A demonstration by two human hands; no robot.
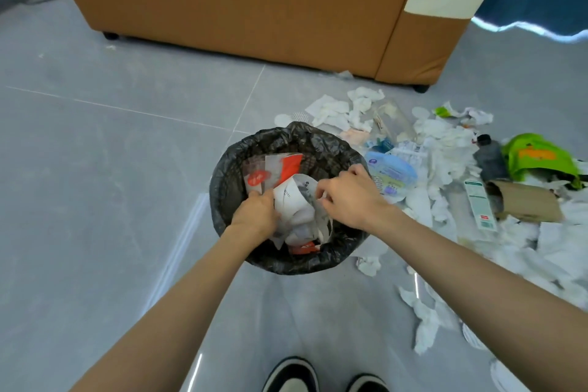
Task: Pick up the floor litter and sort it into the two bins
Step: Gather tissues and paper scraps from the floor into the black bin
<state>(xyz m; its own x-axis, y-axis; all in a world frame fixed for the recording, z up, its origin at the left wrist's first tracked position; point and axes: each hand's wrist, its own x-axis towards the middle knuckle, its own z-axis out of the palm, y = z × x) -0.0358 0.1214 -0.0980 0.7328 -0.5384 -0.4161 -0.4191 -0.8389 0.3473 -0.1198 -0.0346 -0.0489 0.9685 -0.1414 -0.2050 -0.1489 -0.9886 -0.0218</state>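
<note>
Head view: left hand and right hand, arms outstretched, clamped on crumpled paper inside bin.

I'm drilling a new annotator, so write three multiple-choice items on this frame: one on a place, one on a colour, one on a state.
1. Most of the loose litter lies where from the bin? A to its left; B to its right; C inside it only.
2. The bin liner is: A black; B blue; C white.
3. The left hand and right hand are: A hanging idle; B lifting the bin; C on the crumpled paper inside the bin.
Key: B, the pile spreads over the floor on the bin's right; A, black plastic folds over the rim; C, both hands reach into the bin onto the paper.
</note>
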